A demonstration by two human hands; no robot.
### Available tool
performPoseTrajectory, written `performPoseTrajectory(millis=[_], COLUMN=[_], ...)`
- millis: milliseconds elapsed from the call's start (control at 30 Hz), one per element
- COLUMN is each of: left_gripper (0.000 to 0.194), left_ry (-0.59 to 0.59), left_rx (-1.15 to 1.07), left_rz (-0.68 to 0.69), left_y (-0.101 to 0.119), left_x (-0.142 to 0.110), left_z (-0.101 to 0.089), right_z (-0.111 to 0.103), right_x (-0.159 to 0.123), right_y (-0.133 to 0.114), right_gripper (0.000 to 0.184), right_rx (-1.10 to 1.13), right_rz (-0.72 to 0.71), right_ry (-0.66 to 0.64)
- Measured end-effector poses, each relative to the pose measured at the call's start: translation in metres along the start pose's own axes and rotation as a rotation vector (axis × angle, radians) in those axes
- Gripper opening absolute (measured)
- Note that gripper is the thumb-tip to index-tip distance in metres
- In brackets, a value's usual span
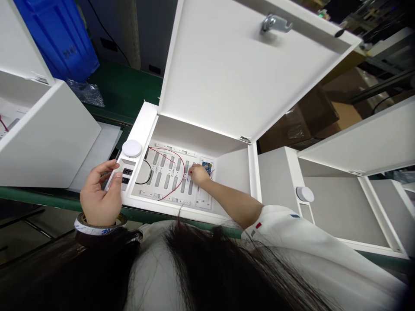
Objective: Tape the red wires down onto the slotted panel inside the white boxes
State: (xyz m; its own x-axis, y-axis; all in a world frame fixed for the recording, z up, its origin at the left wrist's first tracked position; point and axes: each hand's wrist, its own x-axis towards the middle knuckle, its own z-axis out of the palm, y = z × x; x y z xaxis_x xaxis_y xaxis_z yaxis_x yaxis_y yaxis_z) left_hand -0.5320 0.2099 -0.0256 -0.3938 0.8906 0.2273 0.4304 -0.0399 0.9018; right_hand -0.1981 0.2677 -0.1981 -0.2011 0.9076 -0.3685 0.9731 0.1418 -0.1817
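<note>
- Green assembly bench [125,93] carries a white metal cabinet [139,125] lying on its back, its door [227,73] swung open, showing a steel latch [275,23].
- Inside, a white slotted panel [168,179] holds a red wire [171,154], a black wire [149,172] and a small blue circuit board [206,168].
- The right hand [199,175] reaches in beside the board, fingers [194,170] curled; whether they grip anything, I cannot tell.
- The left hand [100,192] closes around a white plastic piece [112,176] at the cabinet's front edge, a 3M tape roll [100,226] around its wrist.
- Careful work here keeps the loose red wire clear of those fingers.
</note>
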Motion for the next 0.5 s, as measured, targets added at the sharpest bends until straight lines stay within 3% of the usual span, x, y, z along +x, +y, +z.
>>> performPoseTrajectory(millis=[200, 500], left_gripper=[0.035, 0.032], left_ry=[-0.014, -0.038], left_rx=[0.038, 0.057], left_rz=[0.033, 0.051], left_y=[-0.002, -0.002], left_x=[-0.001, 0.000], left_z=[-0.001, -0.002], right_z=[-0.012, -0.019], right_x=[-0.002, 0.000], right_y=[-0.004, -0.008], right_gripper=[0.022, 0.026], right_rx=[-0.149, -0.278], right_rz=[-0.141, -0.197], right_ry=[-0.044, -0.102])
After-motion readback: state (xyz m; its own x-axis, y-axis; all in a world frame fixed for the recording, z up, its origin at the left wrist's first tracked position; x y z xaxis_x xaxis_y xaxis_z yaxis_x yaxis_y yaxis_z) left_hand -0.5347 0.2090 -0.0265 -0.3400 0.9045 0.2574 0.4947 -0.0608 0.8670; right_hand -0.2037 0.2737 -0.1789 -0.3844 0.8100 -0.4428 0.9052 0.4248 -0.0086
